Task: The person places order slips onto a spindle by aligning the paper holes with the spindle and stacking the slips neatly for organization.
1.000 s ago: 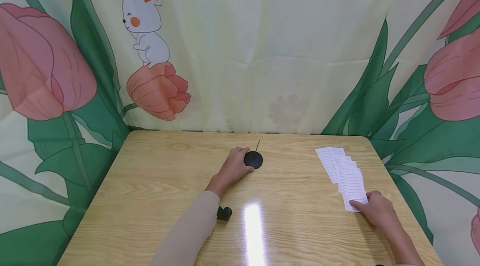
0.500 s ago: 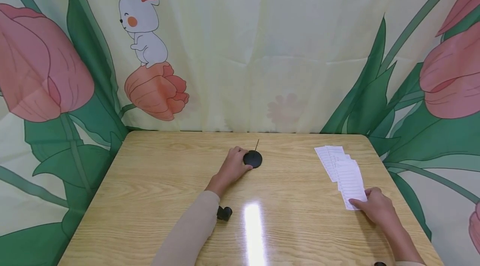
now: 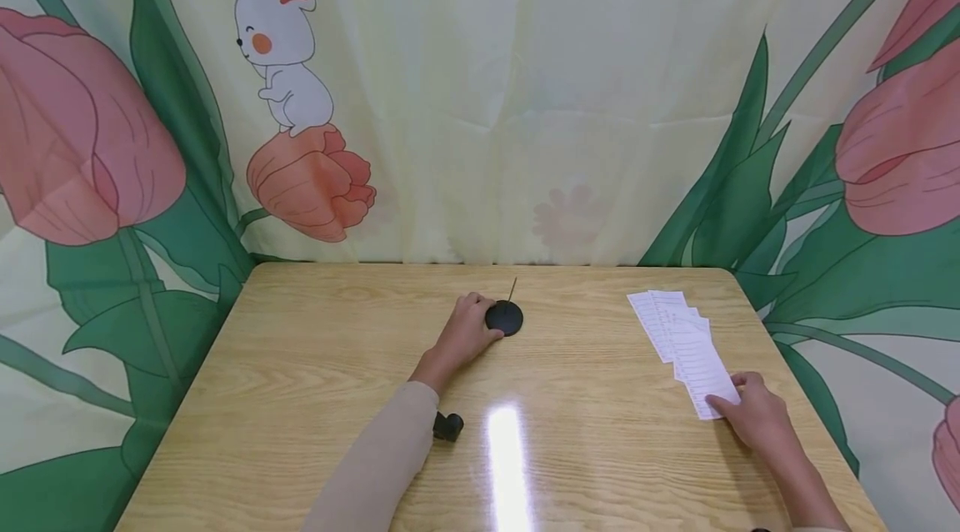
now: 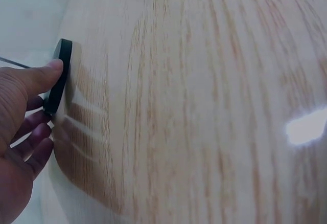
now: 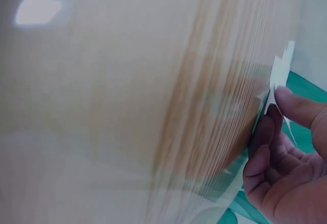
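Note:
A receipt spike with a round black base (image 3: 505, 318) and a thin upright rod (image 3: 513, 290) stands near the table's far edge. My left hand (image 3: 467, 330) grips the base's left side; in the left wrist view the thumb lies on top and fingers curl at the rim (image 4: 59, 81). Several white printed paper slips (image 3: 651, 323) lie overlapping at the right. My right hand (image 3: 759, 414) pinches the nearest slip (image 3: 701, 365) by its near right corner. In the right wrist view the thumb presses on top of the paper (image 5: 279, 73), with fingers beneath.
The wooden table (image 3: 322, 365) has rounded far corners, and a curtain (image 3: 480, 98) printed with tulips and a rabbit hangs behind it. A small black wrist camera (image 3: 448, 427) sticks out by the left sleeve (image 3: 382, 453). A bright light reflection (image 3: 508, 465) shows on the tabletop.
The near end of the pinched slip has swung slightly to the right with my right hand, so it slants more across the others. My left hand keeps its hold on the spike's base.

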The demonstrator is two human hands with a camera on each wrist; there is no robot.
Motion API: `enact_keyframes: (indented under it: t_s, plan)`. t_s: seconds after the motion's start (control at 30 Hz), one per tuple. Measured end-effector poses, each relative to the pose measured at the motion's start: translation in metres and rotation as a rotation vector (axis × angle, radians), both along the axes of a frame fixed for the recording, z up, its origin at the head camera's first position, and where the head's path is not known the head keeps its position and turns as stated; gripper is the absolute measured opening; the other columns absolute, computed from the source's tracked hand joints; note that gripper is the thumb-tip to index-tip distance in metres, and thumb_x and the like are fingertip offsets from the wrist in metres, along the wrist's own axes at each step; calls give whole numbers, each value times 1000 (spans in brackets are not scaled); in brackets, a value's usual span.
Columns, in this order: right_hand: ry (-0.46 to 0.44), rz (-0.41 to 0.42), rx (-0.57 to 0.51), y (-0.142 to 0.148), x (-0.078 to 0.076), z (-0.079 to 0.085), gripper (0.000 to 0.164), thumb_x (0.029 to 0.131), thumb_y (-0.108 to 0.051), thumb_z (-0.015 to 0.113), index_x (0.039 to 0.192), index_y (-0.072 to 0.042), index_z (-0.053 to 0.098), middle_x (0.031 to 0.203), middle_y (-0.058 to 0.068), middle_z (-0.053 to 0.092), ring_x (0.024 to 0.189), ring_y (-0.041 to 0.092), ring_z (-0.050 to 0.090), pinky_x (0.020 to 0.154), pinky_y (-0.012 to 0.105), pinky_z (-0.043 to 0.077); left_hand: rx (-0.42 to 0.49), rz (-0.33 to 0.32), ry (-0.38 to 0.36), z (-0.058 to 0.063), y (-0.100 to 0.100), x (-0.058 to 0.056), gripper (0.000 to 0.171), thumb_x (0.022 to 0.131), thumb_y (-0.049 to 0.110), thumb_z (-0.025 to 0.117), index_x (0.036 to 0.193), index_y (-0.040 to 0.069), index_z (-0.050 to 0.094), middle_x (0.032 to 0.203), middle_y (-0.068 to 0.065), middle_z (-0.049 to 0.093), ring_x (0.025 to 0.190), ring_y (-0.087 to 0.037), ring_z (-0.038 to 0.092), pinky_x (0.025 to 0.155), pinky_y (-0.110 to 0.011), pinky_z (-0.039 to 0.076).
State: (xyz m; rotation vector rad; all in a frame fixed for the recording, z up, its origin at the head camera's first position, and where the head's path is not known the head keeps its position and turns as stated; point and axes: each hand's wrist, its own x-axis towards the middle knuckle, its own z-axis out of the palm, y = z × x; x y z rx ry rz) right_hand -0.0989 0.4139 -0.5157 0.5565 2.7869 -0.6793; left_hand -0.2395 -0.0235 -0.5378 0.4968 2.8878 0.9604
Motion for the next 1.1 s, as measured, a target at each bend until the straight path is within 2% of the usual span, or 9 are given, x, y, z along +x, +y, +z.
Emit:
enact_keyframes:
  t_s: [0.2, 0.3, 0.43, 0.7, 1.1]
  plan:
    - [1, 22, -5, 7, 1, -2, 71, 103, -28, 63, 140, 23, 30, 138, 48, 38, 122, 61, 44, 101, 69, 41, -1, -2, 0, -1, 0, 0, 58, 90, 28, 82, 139, 5, 63, 135, -15, 59, 124, -32, 53, 104, -46, 50]
    - [11, 25, -5, 8, 2, -1, 67, 104, -25, 60, 141, 23, 29, 137, 47, 39, 121, 61, 44, 100, 69, 41, 2, -5, 4, -1, 0, 0, 58, 90, 28, 82, 139, 4, 63, 134, -14, 60, 123, -32, 53, 103, -46, 50]
    - [76, 38, 11, 7, 4, 2, 55, 105, -16, 55, 139, 22, 34, 134, 47, 43, 116, 59, 49, 97, 68, 44, 6, -9, 7, -2, -1, -1, 58, 90, 28, 82, 139, 4, 63, 134, -14, 60, 123, -31, 53, 103, -45, 50]
    - [238, 64, 52, 4, 8, 8, 43, 104, -10, 57, 134, 19, 44, 132, 46, 49, 118, 61, 52, 94, 69, 46, 6, -17, 1, 0, -2, -1, 57, 91, 27, 82, 139, 3, 62, 134, -15, 59, 123, -31, 52, 103, -45, 50]
    - [317, 61, 42, 2, 5, 23, 44, 104, -14, 60, 134, 17, 49, 132, 44, 53, 118, 59, 54, 95, 69, 47, 4, -17, -21, 3, -1, -1, 58, 91, 27, 82, 140, 4, 61, 136, -16, 59, 126, -33, 52, 105, -46, 49]
